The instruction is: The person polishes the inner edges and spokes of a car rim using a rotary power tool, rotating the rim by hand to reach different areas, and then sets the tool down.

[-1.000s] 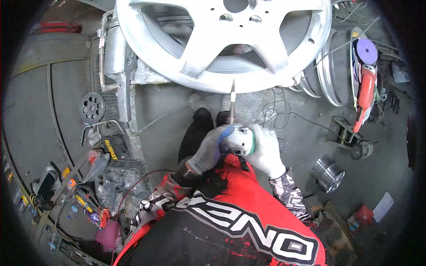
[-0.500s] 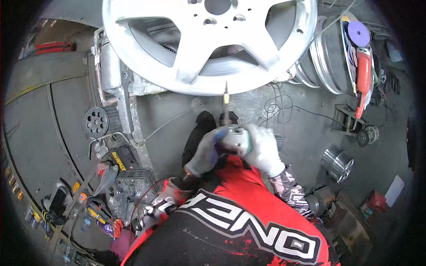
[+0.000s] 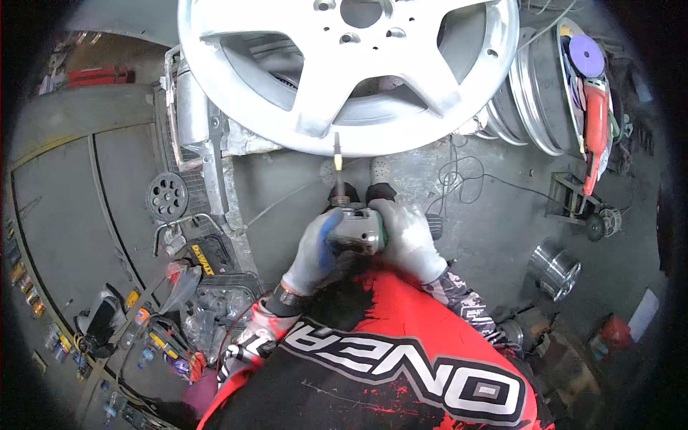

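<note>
Both my gloved hands grip a grey power grinder (image 3: pixel 358 231) in front of my torso. My left hand (image 3: pixel 309 252) wraps its left side, and a blue patch shows on that glove. On the right side my right hand (image 3: pixel 410 240) closes around the body. A thin shaft with a yellowish collar (image 3: pixel 338 162) and a dark narrow tip points away from me. In view the tip overlaps the near edge of a silver alloy wheel (image 3: pixel 365 136); whether it touches, I cannot tell. The wheel lies face up, its spokes bare metal.
A red polisher with a purple pad (image 3: pixel 594 122) rests by upright rims (image 3: pixel 534 93) on the right. Another chrome rim (image 3: pixel 555 269) stands on the floor. Cables (image 3: pixel 459 175) trail there. To the left lie a black perforated disc (image 3: pixel 167 196) and a DeWalt case (image 3: pixel 204 258).
The grinder's tip has swung left along the wheel's near edge. My left hand has shifted slightly on the grinder, and the view has moved a little.
</note>
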`<action>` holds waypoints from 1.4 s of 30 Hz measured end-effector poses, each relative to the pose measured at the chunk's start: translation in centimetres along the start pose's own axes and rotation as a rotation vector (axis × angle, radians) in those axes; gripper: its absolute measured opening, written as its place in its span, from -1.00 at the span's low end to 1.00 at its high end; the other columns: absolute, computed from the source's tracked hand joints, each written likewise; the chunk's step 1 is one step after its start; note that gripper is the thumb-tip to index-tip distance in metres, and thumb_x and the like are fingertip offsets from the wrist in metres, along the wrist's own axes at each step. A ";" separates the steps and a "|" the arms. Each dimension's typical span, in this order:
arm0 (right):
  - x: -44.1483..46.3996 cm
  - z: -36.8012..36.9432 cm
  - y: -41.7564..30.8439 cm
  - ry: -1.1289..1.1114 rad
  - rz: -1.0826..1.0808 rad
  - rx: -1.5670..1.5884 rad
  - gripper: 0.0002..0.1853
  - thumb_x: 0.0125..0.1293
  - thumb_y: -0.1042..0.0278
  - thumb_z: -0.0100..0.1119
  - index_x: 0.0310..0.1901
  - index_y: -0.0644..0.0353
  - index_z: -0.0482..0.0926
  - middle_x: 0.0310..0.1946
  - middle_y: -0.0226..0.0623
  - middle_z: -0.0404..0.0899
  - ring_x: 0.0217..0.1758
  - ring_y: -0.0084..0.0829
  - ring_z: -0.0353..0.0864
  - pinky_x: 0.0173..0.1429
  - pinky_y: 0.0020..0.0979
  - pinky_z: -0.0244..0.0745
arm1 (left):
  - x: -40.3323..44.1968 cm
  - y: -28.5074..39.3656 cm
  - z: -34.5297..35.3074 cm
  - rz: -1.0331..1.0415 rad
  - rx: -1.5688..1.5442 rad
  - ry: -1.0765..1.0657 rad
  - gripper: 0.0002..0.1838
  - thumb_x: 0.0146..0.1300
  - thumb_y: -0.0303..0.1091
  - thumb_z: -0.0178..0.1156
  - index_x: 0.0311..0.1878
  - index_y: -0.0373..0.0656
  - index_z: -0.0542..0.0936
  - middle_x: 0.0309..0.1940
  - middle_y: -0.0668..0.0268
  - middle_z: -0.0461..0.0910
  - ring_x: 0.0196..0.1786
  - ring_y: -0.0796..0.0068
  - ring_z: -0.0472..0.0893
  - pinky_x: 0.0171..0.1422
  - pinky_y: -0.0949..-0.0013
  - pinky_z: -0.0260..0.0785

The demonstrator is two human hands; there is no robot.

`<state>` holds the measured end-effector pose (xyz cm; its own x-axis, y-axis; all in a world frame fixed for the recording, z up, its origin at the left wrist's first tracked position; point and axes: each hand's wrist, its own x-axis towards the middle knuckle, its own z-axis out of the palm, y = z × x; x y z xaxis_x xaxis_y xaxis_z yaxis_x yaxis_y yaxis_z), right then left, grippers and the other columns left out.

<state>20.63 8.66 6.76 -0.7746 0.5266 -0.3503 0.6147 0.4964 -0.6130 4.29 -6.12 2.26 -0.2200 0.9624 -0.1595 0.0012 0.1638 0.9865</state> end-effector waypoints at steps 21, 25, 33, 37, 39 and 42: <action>0.2 1.7 -4.3 -0.044 0.093 -0.087 -0.40 0.01 0.06 0.56 0.03 0.05 0.47 -0.18 -0.28 0.67 -0.12 -0.19 0.75 0.03 -0.11 0.51 | 1.4 3.7 -4.8 -0.771 -1.064 0.095 -0.41 0.50 0.03 0.17 0.31 -0.33 0.56 0.17 0.08 0.71 0.20 0.18 0.72 0.40 0.08 0.50; -0.4 2.6 -5.1 0.106 0.046 -0.103 -0.60 0.12 0.12 0.40 -0.07 0.04 0.51 -0.33 -0.29 0.58 -0.28 -0.18 0.65 -0.11 -0.13 0.40 | 1.2 4.0 -5.8 -0.807 -1.137 0.036 -0.36 0.50 0.06 0.17 0.32 -0.36 0.55 0.19 0.09 0.71 0.20 0.22 0.72 0.39 0.08 0.52; 1.2 1.9 -3.5 0.120 0.102 -0.134 -0.48 0.08 0.08 0.48 0.02 0.05 0.48 -0.24 -0.27 0.66 -0.24 -0.20 0.74 -0.08 -0.13 0.49 | 5.0 2.3 -5.8 -0.832 -1.029 0.055 -0.38 0.50 0.13 0.15 0.29 -0.28 0.57 0.15 0.10 0.73 0.14 0.17 0.75 0.29 0.04 0.58; 0.7 1.4 -4.6 0.034 0.112 -0.124 -0.46 0.13 0.04 0.48 0.06 0.06 0.48 -0.19 -0.26 0.69 -0.20 -0.22 0.75 -0.07 -0.14 0.48 | 3.6 3.6 -6.0 -0.834 -1.058 0.078 -0.39 0.50 0.12 0.17 0.28 -0.28 0.57 0.17 0.09 0.72 0.19 0.17 0.73 0.35 0.05 0.55; 0.2 1.3 -5.3 -0.001 0.118 -0.121 -0.45 0.14 0.04 0.48 0.07 0.06 0.48 -0.18 -0.26 0.69 -0.18 -0.22 0.76 -0.04 -0.13 0.48 | 2.5 4.3 -5.9 -0.805 -1.057 0.090 -0.38 0.49 0.11 0.18 0.30 -0.29 0.55 0.19 0.08 0.71 0.23 0.18 0.70 0.40 0.05 0.51; 0.0 1.4 -5.5 -0.044 0.126 -0.104 -0.41 0.13 0.02 0.49 0.11 0.07 0.47 -0.19 -0.26 0.68 -0.14 -0.22 0.75 0.01 -0.13 0.46 | 2.2 5.0 -5.9 -0.799 -1.050 0.099 -0.38 0.50 0.10 0.17 0.30 -0.29 0.55 0.20 0.08 0.70 0.22 0.18 0.70 0.40 0.05 0.51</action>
<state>17.01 4.95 9.15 -0.6944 0.5598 -0.4521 0.7180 0.4981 -0.4861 -1.93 -4.44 7.04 0.1227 0.6528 -0.7476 -0.9027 0.3865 0.1893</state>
